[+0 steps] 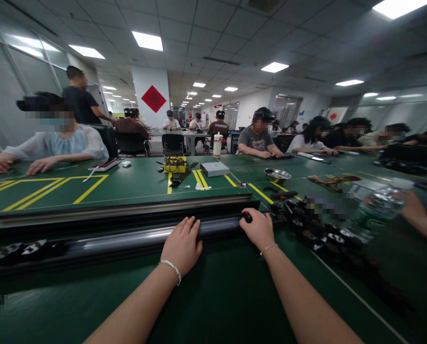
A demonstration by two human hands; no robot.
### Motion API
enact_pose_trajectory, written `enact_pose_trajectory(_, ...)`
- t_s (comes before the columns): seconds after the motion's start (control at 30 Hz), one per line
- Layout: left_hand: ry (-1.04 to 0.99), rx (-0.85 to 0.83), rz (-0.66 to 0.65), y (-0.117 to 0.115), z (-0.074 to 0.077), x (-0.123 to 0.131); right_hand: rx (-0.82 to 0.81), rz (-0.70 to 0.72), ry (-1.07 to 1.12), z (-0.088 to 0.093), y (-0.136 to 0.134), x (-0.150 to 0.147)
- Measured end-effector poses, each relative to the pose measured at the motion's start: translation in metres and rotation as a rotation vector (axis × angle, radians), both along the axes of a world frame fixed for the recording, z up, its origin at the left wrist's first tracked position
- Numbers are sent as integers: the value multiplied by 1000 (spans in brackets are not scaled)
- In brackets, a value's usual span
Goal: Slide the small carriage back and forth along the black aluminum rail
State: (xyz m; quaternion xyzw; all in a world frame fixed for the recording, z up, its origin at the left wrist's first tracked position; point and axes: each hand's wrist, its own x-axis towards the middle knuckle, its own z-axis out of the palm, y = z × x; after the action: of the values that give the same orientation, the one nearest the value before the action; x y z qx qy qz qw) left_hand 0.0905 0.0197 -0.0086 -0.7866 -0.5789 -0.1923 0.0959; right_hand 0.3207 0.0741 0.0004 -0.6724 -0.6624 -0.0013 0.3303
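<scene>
"Tube (127, 240) first: where do we have it?"

"Lying across the green surface (102, 306), from the left side of the frame to just right of centre, in front of the long rail (127, 208)."

"And our grip?"

"Our left hand (182, 244) lies palm down over the tube near the centre, its fingers loosely extended. Our right hand (260, 230), right of centre, curls at the tube's right end and seems to pinch a small black end piece (247, 217)."

"Which step would we call this?"

"Steadying the tube while handling its end, we judge."

"And the next move?"

"Probably a firm left hand, so our tube can't roll."
</scene>
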Motion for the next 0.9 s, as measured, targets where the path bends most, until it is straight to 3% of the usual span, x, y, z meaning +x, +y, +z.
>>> enact_pose_trajectory(0.9, 7, 2, -1, 0, -1, -1, 30, 6, -20, 1, 1, 2)
